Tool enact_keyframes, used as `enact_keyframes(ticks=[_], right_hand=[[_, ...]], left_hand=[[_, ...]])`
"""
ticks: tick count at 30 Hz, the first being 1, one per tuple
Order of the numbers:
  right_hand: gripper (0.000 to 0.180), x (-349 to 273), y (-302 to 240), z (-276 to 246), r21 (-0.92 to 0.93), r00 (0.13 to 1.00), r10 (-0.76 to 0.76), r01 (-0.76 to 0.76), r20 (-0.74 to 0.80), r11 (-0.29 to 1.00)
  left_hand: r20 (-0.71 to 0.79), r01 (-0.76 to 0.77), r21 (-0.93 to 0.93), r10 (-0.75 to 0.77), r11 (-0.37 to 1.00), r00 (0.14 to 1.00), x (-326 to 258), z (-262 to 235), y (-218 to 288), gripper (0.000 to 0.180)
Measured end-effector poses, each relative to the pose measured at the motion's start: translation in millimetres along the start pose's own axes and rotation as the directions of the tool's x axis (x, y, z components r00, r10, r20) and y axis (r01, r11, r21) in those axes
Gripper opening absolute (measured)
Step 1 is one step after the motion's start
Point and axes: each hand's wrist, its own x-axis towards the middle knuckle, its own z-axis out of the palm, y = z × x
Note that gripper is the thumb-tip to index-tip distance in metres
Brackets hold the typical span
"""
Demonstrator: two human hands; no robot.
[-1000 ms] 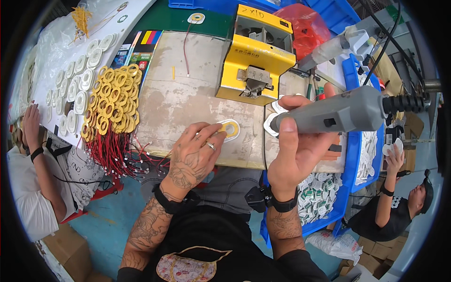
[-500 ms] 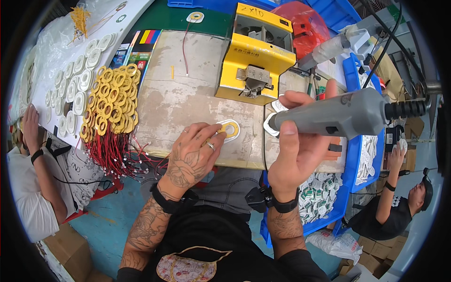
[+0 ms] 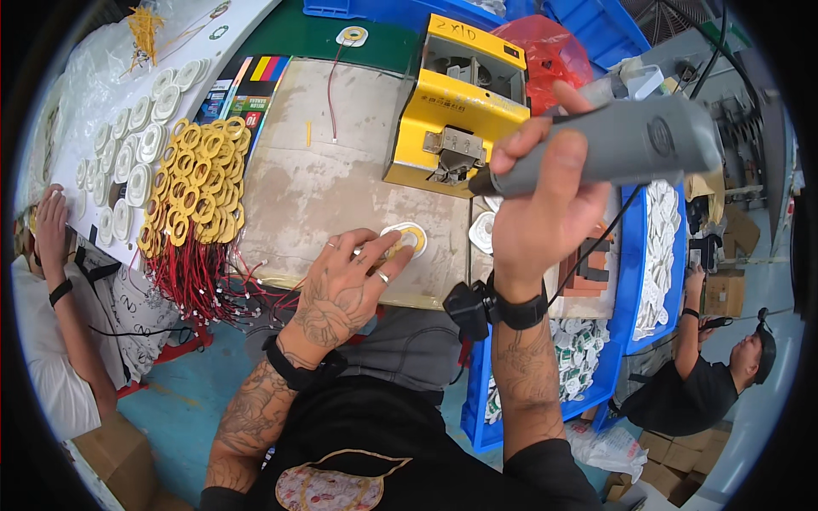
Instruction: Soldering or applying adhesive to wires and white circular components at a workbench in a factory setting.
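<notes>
My left hand (image 3: 345, 285) rests on the table with its fingers bent over a white oval housing (image 3: 418, 228). A yellow ring (image 3: 416, 239) lies in that housing, partly under my fingertips. My right hand (image 3: 545, 204) is wrapped around a grey electric screwdriver (image 3: 613, 149), held above the table. Its dark tip points left, close to the lower front of a yellow screw feeder (image 3: 460, 119); whether they touch I cannot tell. Another white oval part (image 3: 482, 232) lies below the screwdriver, left of my right wrist.
Yellow rings (image 3: 200, 183) with red wires are heaped at the left, beside rows of white oval parts (image 3: 136, 157). One wired ring (image 3: 351, 36) lies at the back. Blue bins (image 3: 626, 298) of parts stand at the right. Co-workers sit on both sides.
My right hand has raised and turned the screwdriver, bringing its tip up and left toward the screw feeder's front. My left hand stays on the housing. The whole view has shifted slightly.
</notes>
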Motion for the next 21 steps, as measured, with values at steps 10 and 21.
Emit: enact_keyframes(ticks=[10, 21], right_hand=[[0.036, 10, 17, 20, -0.085, 0.998, 0.059, -0.058, 0.01, 0.995], [0.047, -37, 5, 10, -0.022, 0.977, 0.21, -0.21, 0.017, 0.977]], left_hand=[[-0.007, 0.014, -0.018, -0.014, 1.0, 1.0, -2, 4, -1, 0.051], [0.003, 0.037, -0.004, -0.037, 0.999, 0.999, -1, 5, 0, 0.051]])
